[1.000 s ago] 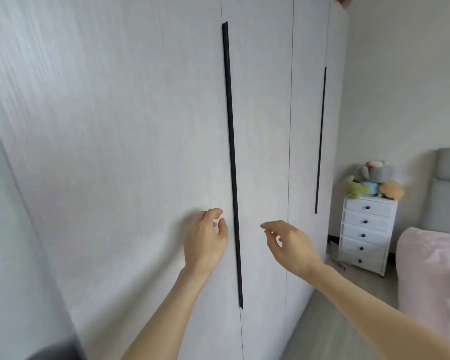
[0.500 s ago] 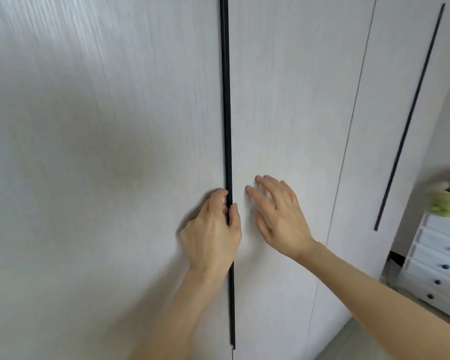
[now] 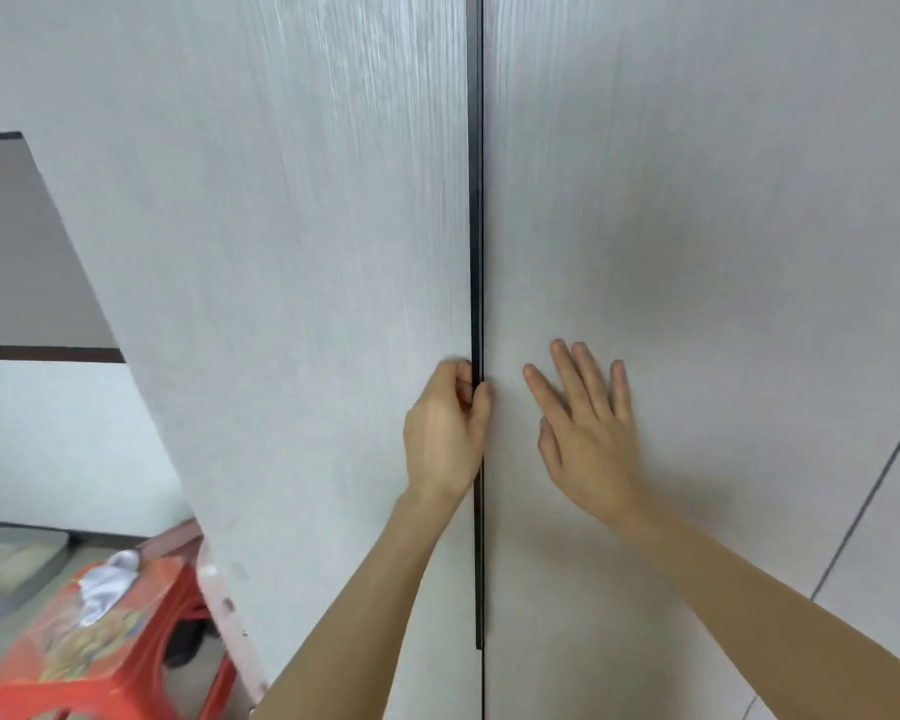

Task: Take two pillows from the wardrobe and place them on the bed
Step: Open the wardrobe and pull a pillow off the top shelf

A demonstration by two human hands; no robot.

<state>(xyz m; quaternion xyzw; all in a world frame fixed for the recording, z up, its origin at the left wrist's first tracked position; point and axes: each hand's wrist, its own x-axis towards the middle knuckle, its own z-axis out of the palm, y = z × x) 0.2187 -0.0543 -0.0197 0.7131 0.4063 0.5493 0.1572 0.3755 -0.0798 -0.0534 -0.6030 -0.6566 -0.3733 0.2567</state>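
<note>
A pale grey wardrobe fills the view, with its left door (image 3: 292, 283) and right door (image 3: 697, 226) closed against each other. A long black handle strip (image 3: 476, 200) runs down the seam between them. My left hand (image 3: 445, 428) curls its fingers round the strip on the left door's edge. My right hand (image 3: 588, 423) lies flat with spread fingers on the right door, just beside the seam. No pillows and no bed are in view.
At the lower left stands a red plastic stool (image 3: 100, 646) with a white cloth (image 3: 107, 589) on its seat, close to the wardrobe's left side. Another door seam (image 3: 874, 491) runs down at the far right.
The view has swung left and closer to the doors; the dresser and toys have left the frame and the stool has come in. My left fingers have closed on the handle strip; my right palm has flattened.
</note>
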